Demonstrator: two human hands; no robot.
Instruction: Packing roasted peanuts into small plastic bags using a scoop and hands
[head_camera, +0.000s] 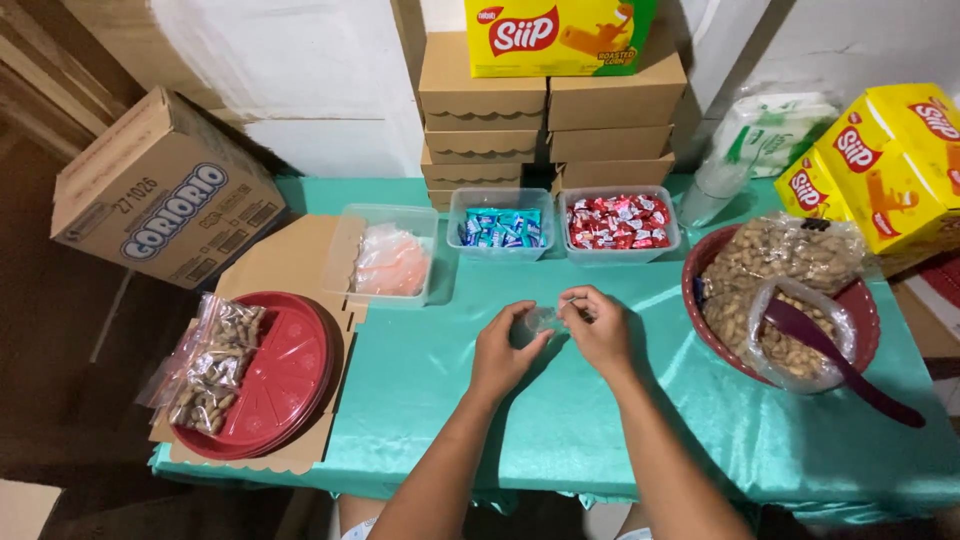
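**Two hands pinch a small clear bag over the green cloth**

A small clear plastic bag (543, 318), thin and crinkled, sits between both hands just above the middle of the table. The left hand (503, 350) is curled, its fingertips closed on the bag's left edge. The right hand (600, 328) pinches the bag's right side between thumb and forefinger, the other fingers bent inward.

Under them lies a smooth, satiny teal tablecloth (560, 420), slightly wrinkled.

Just beyond the hands, a row of three clear rectangular plastic tubs stands side by side: the left tub (388, 252) holds pale pink-tinted plastic wraps, the middle tub (500, 223) holds blue-wrapped sweets, and the right tub (620, 222) holds shiny red-wrapped sweets.

To the right, a round dark-red basin (868, 300) carries clear bags of peanuts in their shells and a purple plastic scoop (835, 355).

To the left, a stack of glossy red round sectioned plates (285, 375) rests on flat scalloped cardboard, with a clear bag of peanuts (212, 365) lying across its left edge.

Far behind, plain brown cardboard boxes (545, 115) are stacked against the wall.
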